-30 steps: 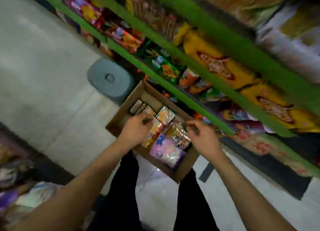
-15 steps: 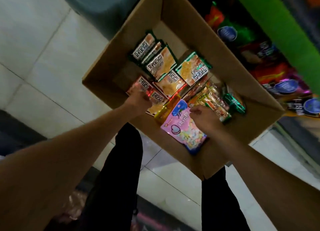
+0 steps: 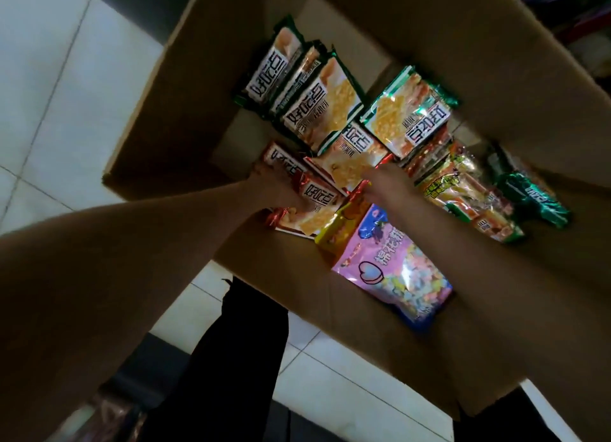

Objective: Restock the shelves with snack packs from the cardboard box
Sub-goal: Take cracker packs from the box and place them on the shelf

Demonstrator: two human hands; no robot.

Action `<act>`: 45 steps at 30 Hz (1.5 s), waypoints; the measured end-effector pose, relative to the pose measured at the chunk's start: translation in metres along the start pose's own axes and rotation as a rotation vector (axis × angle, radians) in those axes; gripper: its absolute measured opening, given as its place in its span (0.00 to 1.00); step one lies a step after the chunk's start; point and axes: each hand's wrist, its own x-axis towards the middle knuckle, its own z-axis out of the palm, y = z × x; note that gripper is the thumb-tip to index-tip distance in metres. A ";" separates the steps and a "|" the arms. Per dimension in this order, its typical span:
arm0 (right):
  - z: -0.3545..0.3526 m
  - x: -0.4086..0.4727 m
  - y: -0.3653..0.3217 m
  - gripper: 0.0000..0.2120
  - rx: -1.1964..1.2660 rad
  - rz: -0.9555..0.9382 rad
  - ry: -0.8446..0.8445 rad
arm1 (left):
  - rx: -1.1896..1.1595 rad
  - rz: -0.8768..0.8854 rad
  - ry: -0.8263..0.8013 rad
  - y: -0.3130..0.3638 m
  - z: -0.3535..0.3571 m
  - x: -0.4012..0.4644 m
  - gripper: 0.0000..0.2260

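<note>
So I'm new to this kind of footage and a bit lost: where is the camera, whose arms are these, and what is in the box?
The camera sits on a person's head and looks down, so the two bare arms are that person's own. No machine is involved. Below stands an open cardboard box on a pale tiled floor, with the person's dark trousers showing beneath it. The box holds snack packs: green-edged ones at the far end, a pink bag nearest. The left hand grips a red-edged pack. The right hand reaches among the packs beside it; whether it holds anything cannot be seen.
</note>
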 end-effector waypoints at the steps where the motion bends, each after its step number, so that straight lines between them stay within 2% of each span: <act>1: 0.006 0.009 -0.003 0.20 0.079 0.035 0.030 | 0.036 0.004 -0.018 -0.002 0.003 0.002 0.50; 3: 0.017 0.022 -0.006 0.24 0.234 0.114 0.056 | 0.105 0.028 -0.040 -0.005 0.012 0.002 0.49; 7: 0.030 0.035 -0.007 0.27 0.363 0.194 0.070 | 0.112 0.101 -0.082 -0.008 0.022 0.002 0.34; 10: 0.031 0.035 -0.012 0.30 0.396 0.237 0.008 | 0.058 0.060 -0.095 -0.007 0.012 0.011 0.34; 12: 0.028 0.029 -0.019 0.30 0.403 0.250 -0.035 | -0.039 0.028 -0.156 -0.007 -0.001 0.019 0.34; 15: 0.022 0.020 -0.025 0.32 0.390 0.216 -0.036 | -0.317 -0.105 -0.185 -0.009 -0.024 0.027 0.32; 16: 0.020 0.016 -0.026 0.33 0.377 0.197 0.006 | -0.374 -0.127 -0.185 -0.011 -0.033 0.029 0.29; 18: 0.013 0.010 -0.023 0.32 0.390 0.161 0.091 | -0.424 -0.136 -0.221 -0.015 -0.046 0.034 0.17; 20: 0.003 0.002 -0.015 0.27 0.478 0.141 0.145 | -0.420 -0.143 -0.230 -0.018 -0.053 0.037 0.08; 23: -0.014 -0.017 0.001 0.10 0.653 0.168 0.088 | -0.438 -0.113 -0.246 -0.022 -0.050 0.041 0.15; 26: -0.015 -0.038 0.018 0.15 0.830 0.154 -0.081 | -0.530 -0.071 -0.282 -0.025 -0.042 0.038 0.18; 28: -0.001 -0.046 0.021 0.11 0.851 0.157 -0.156 | -0.613 -0.047 -0.271 -0.025 -0.034 0.033 0.16; 30: 0.023 -0.047 0.018 0.10 0.759 0.156 -0.197 | -0.781 -0.057 -0.331 -0.023 -0.027 0.026 0.09; 33: 0.060 -0.039 0.007 0.13 0.342 0.193 -0.108 | -0.986 -0.151 -0.463 -0.017 -0.022 0.017 0.22; 34: 0.068 -0.034 0.003 0.16 0.204 0.206 -0.032 | -1.016 -0.156 -0.479 -0.018 -0.022 0.017 0.25; 36: 0.079 -0.026 -0.003 0.29 0.056 0.214 0.161 | -1.059 -0.148 -0.494 -0.018 -0.024 0.019 0.28; 38: 0.082 -0.018 0.001 0.38 0.149 0.110 0.208 | -1.047 -0.141 -0.472 -0.020 -0.026 0.022 0.30; 40: 0.081 -0.010 0.010 0.35 0.390 0.041 0.129 | -1.057 -0.144 -0.467 -0.021 -0.025 0.024 0.33; 42: 0.070 -0.002 0.020 0.30 0.554 0.127 0.051 | -1.097 -0.163 -0.500 -0.020 -0.024 0.023 0.35; 45: 0.055 0.011 0.031 0.31 0.711 0.225 -0.075 | -1.103 -0.161 -0.566 -0.017 -0.018 0.020 0.36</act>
